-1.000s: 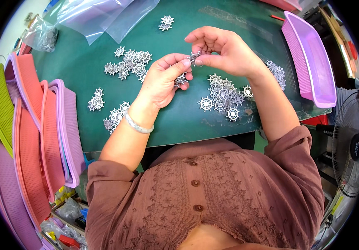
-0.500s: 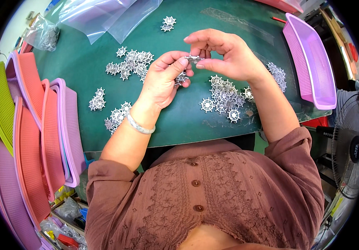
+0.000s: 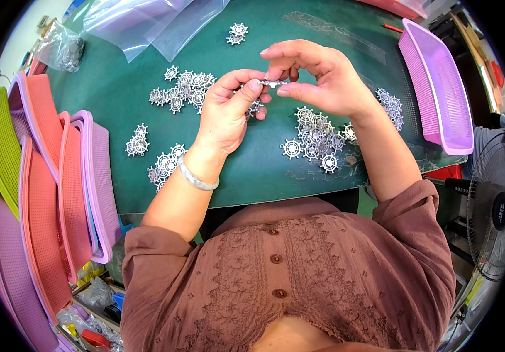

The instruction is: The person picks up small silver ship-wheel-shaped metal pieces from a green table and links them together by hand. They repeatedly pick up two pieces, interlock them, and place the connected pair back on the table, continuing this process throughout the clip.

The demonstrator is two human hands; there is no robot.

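Pinched between the thumb and index finger of my left hand [image 3: 229, 108] is a silver ship-wheel charm [image 3: 273, 84], seen nearly edge-on. More silver charms [image 3: 255, 108] show under that hand's curled fingers, partly hidden. My right hand [image 3: 326, 79] is just beside the pinched charm, thumb below and fingers above, spread apart; whether a fingertip touches the charm I cannot tell. Loose piles of the same charms lie on the green tabletop [image 3: 252, 158]: one pile [image 3: 317, 135] below my right hand, another pile [image 3: 188, 91] left of my left hand.
Smaller charm groups lie at the far middle [image 3: 237, 33], at left [image 3: 137, 139], by my left forearm [image 3: 164, 167] and beyond my right forearm [image 3: 390, 107]. A purple basket [image 3: 437, 88] stands at right, stacked coloured baskets [image 3: 59, 176] at left. Clear plastic bags [image 3: 153, 23] lie at the back.
The charm in my left fingers has tilted to a flatter, more edge-on angle. My hands have barely shifted.
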